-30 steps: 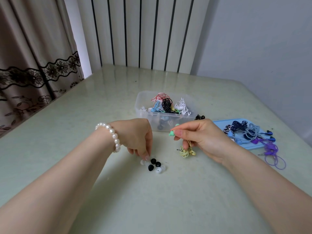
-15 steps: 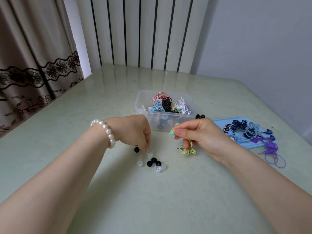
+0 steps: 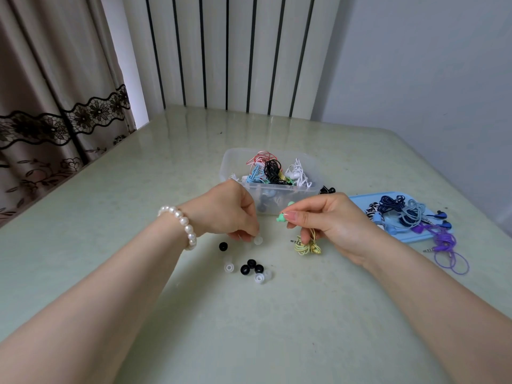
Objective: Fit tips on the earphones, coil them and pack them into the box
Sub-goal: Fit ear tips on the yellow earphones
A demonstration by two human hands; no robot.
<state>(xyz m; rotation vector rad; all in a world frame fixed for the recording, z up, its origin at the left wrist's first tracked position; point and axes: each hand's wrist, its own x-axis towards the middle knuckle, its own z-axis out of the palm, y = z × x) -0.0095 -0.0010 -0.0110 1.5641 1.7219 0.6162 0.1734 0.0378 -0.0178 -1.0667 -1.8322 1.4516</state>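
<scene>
We pinch a clear tip [image 3: 258,240] in our left hand [image 3: 230,212]; the green earbud [image 3: 282,217], gripped by our right hand [image 3: 329,220], points leftward just beside it.

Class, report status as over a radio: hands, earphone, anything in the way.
Left hand pinching clear tip. Right hand holding green earbud, yellow cable bunched beneath. Loose tips on table between hands; nothing blocking.
</scene>
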